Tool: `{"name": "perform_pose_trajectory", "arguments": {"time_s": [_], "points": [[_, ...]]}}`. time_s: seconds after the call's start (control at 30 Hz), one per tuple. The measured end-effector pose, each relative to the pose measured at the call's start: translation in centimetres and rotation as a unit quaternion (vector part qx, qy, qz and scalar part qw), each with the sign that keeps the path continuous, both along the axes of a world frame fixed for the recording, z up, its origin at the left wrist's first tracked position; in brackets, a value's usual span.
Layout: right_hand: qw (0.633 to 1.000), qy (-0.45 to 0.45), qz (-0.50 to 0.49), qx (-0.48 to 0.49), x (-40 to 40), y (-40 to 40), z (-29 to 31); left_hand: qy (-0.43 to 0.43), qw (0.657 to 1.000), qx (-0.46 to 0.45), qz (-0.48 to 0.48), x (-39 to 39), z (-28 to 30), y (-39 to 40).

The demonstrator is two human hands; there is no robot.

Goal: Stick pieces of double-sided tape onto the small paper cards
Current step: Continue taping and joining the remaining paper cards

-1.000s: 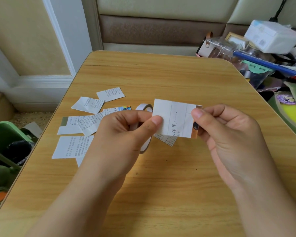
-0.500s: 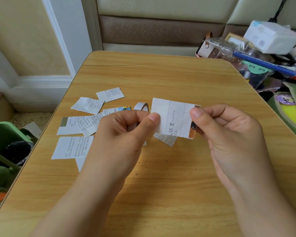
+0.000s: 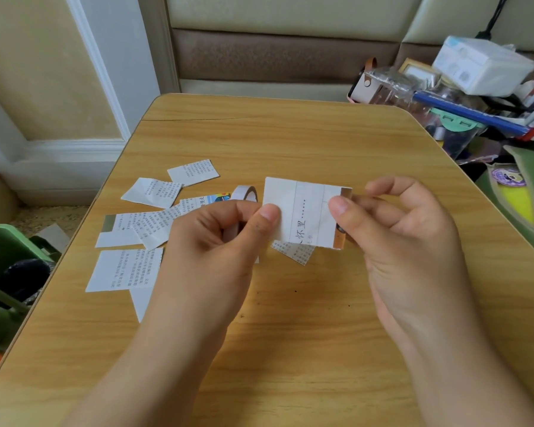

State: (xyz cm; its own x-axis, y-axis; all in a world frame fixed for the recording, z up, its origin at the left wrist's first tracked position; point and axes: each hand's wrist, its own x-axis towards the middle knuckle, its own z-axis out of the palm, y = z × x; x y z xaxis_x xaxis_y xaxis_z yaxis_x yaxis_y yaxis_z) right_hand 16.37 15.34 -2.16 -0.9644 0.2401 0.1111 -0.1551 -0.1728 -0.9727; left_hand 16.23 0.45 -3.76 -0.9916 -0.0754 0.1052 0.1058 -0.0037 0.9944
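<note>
A small white paper card (image 3: 305, 214) with printed characters is held above the wooden table (image 3: 290, 143). My left hand (image 3: 216, 241) pinches its left edge with the thumb, and the roll of double-sided tape (image 3: 244, 194) sits within the same hand's fingers, mostly hidden. My right hand (image 3: 398, 229) pinches the card's right edge by a brown strip. Several other printed paper cards (image 3: 142, 223) lie on the table to the left, and one more (image 3: 293, 252) shows under the held card.
Cluttered boxes, a blue stick and containers (image 3: 463, 97) crowd the right rear beside the table. A green bin (image 3: 7, 266) stands on the floor left of the table. A padded bench back (image 3: 275, 50) runs behind the table.
The held card has shifted slightly left and tilted a little. The tape roll has slid deeper into my left hand, so less of it shows. Both hands keep their pinch.
</note>
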Motion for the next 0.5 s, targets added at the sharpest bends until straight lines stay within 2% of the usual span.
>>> {"name": "perform_pose_trajectory", "arguments": {"time_s": [0.1,0.23,0.33,0.5], "points": [[0.998,-0.042,0.050,-0.001,0.0,-0.4,0.0,0.006,1.000,0.010,0.007,0.2,0.1,0.4],[0.994,-0.028,0.089,0.064,0.4,-1.4,0.0,0.022,1.000,0.009,0.016,0.6,0.5,1.2],[0.993,-0.022,0.082,0.085,0.3,-1.5,-0.1,0.011,0.999,0.016,0.026,0.8,0.6,1.5],[0.998,-0.024,0.024,0.054,-0.3,-0.8,-0.5,-0.020,0.998,0.044,0.043,0.4,0.3,1.0]]}}
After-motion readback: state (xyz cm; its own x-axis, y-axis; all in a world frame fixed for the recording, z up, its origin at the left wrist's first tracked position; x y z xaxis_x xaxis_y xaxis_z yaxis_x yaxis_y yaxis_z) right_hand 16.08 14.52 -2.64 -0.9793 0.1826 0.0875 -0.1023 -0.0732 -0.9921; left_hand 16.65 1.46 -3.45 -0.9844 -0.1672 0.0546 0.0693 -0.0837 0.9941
